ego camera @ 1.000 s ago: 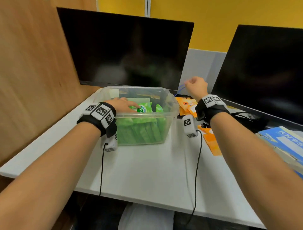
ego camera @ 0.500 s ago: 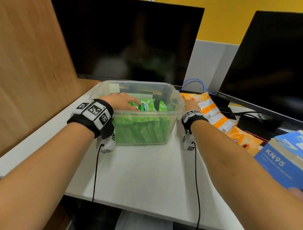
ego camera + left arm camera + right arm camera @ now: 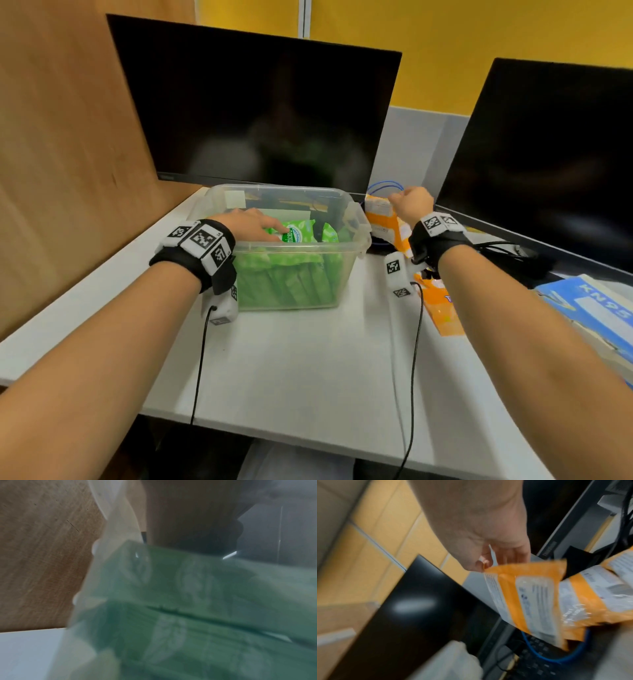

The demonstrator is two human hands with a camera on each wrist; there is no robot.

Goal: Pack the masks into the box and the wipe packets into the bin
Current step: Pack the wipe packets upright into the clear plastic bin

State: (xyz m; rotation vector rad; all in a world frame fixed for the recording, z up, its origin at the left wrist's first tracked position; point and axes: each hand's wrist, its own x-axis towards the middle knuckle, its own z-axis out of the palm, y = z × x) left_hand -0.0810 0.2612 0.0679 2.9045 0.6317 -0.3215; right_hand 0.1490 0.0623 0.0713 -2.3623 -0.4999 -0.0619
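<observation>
1. The right hand [image 3: 409,205] pinches the top corner of an orange-and-white plastic wipe packet [image 3: 537,597] between thumb and fingertips, lifted off the white surface [image 3: 301,359] just right of the clear plastic bin [image 3: 356,236]. The grip is closed on that corner alone.
2. The left hand [image 3: 248,224] lies over the near-left rim of the bin, fingers fairly straight, resting on a green wipe packet [image 3: 296,231] on top of the stack; it does not appear to grasp anything.
3. The orange packet looks light, soft and floppy, with a slick film skin. Held by one corner it hangs and may swing or slip; a hold further in along the sealed top edge would likely steady it.
4. More orange packets [image 3: 440,311] lie on the surface beneath the right forearm. A blue KN95 cardboard mask box [image 3: 596,308] sits at the far right, well apart from the bin.
5. The bin is already largely filled with upright green packets, so free room is mostly at its back-right. The rim and side latch are the edges to clear on the way in.
6. Two dark monitors [image 3: 260,113] stand close behind, and a blue cable loop [image 3: 383,186] lies near the raised packet, leaving little room rearward.
</observation>
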